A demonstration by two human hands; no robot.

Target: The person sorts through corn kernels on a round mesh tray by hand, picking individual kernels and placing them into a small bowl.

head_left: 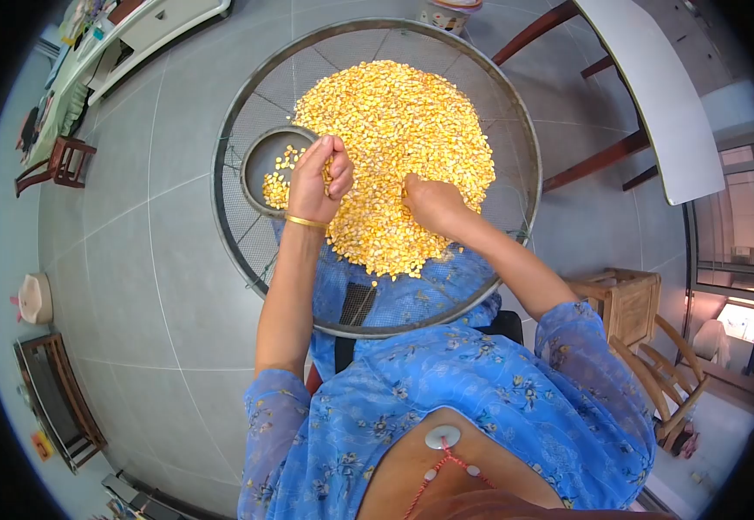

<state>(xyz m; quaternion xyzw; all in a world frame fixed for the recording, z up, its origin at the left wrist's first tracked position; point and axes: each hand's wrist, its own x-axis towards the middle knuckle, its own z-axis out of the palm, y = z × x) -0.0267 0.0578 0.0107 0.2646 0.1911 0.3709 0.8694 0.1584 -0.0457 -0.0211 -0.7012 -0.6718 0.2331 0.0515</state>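
I'm watching corn kernels [394,121] on the sieve [511,160] seemingly being sorted, left hand [319,180] clasping some over its left side, right hand [437,208] dipping near its middle, grip too hidden to tell, the next pick likely needing finesse.

Yellow corn [394,130]; bowl [264,159] perhaps grey

White table [667,95] (reddish legs [598,162]), small stool [69,163], grey tiled floor [203,277].
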